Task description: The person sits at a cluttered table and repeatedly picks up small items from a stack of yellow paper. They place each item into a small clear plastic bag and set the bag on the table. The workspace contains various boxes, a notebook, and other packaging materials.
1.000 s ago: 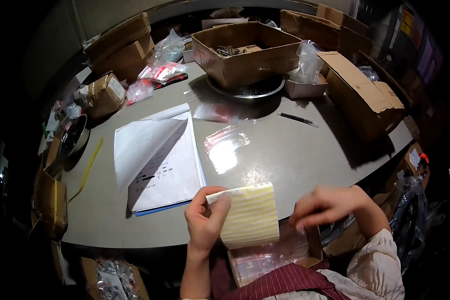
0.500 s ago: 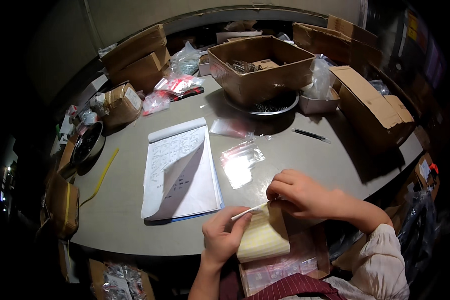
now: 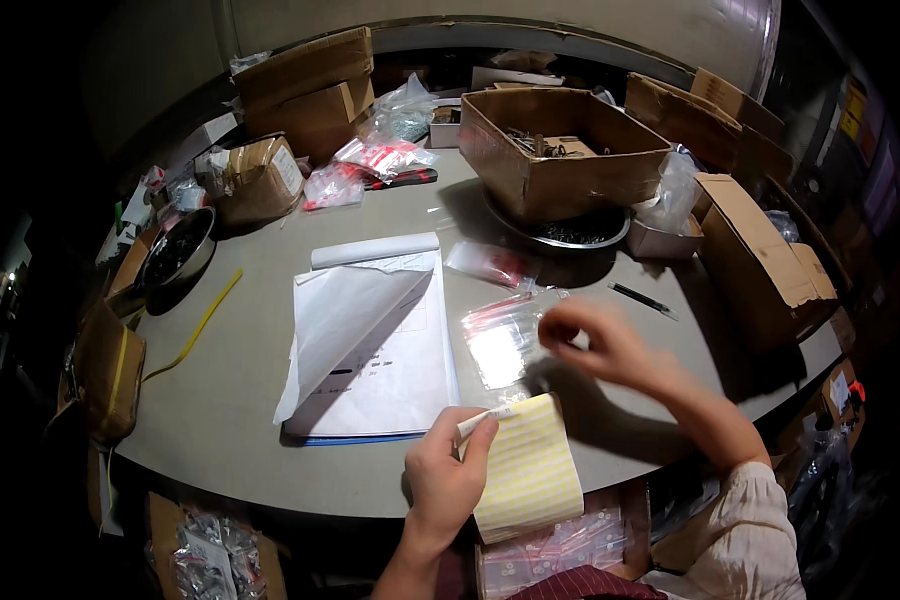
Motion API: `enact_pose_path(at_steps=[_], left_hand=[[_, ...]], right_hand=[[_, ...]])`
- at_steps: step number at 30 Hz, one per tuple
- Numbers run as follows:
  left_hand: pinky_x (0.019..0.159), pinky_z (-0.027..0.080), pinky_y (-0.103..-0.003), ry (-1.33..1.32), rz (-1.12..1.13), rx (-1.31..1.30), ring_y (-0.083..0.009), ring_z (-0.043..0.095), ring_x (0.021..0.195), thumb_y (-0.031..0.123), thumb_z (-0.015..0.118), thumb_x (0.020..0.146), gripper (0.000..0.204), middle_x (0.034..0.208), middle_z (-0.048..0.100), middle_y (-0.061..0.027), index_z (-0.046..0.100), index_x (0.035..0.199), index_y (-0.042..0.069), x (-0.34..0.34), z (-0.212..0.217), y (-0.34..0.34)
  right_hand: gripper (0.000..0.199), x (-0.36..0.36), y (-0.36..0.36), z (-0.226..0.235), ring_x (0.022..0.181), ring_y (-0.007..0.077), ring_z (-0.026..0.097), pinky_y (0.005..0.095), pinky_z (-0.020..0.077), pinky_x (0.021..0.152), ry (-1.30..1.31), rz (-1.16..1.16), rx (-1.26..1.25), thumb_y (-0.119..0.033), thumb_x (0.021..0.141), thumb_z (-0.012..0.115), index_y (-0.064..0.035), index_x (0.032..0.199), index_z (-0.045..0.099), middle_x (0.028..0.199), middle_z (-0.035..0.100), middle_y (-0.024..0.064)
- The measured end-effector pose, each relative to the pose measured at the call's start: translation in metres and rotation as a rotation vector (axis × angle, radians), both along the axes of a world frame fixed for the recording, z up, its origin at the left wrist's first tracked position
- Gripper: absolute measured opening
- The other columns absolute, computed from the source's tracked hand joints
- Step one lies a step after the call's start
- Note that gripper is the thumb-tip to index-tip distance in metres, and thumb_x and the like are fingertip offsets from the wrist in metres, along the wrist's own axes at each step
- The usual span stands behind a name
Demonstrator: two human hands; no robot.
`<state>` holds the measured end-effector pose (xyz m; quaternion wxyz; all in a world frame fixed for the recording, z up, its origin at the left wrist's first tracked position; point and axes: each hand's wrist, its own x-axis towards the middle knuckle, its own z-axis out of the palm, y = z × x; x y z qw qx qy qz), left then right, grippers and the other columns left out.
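My left hand [image 3: 450, 478] pinches the upper left edge of a yellow-and-white label sheet [image 3: 527, 470] between thumb and fingers. The sheet's top edge is curled back, showing white backing. My right hand [image 3: 602, 345] is raised above the table, apart from the sheet, with fingers curled in a pinch. Whether a small label is in them is too blurred to tell. Close beside it lie clear zip bags [image 3: 505, 345] with red seal lines. Below the sheet, an open box [image 3: 642, 520] holds small filled bags [image 3: 560, 550].
Left of the bags lies a notepad [image 3: 395, 400] with a lifted page. A black pen [image 3: 642, 299] lies at right. Behind stand a large carton [image 3: 560, 185] on a metal bowl [image 3: 615, 232] and another carton [image 3: 760, 235]. A yellow strap [image 3: 196, 325] lies at left.
My right hand has left the sheet's top edge and moved up toward the zip bags. The sheet's curled edge has flattened somewhat. The notepad's loose page has risen and folded farther over.
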<state>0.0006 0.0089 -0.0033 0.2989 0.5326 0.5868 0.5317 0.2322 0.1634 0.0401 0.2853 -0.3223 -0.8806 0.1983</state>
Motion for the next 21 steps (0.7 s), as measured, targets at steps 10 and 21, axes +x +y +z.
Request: enact_pose_path(at_steps=[10, 21], left_hand=[[0.051, 0.043, -0.033, 0.023, -0.025, 0.025, -0.0163, 0.052, 0.052, 0.022, 0.081, 0.095, 0.021, 0.062, 0.057, -0.0073, 0.076, 0.107, 0.006, 0.0, -0.006, -0.002], [0.058, 0.045, -0.023, 0.005, -0.083, -0.014, -0.003, 0.059, 0.067, 0.013, 0.078, 0.097, 0.016, 0.078, 0.073, -0.0014, 0.073, 0.104, 0.0, -0.002, 0.004, -0.005]], right_hand=[[0.025, -0.016, 0.063, -0.002, 0.092, 0.0416, 0.072, 0.0491, 0.0581, 0.079, -0.843, -0.371, 0.089, -0.026, 0.083, 0.077, -0.0034, 0.093, 0.075, 0.093, 0.075, 0.0197], [0.02, -0.036, 0.058, -0.004, 0.092, 0.0401, 0.069, 0.0468, 0.0544, 0.082, -0.361, -0.022, 0.113, -0.012, 0.087, 0.071, -0.0005, 0.102, 0.065, 0.096, 0.071, 0.0185]])
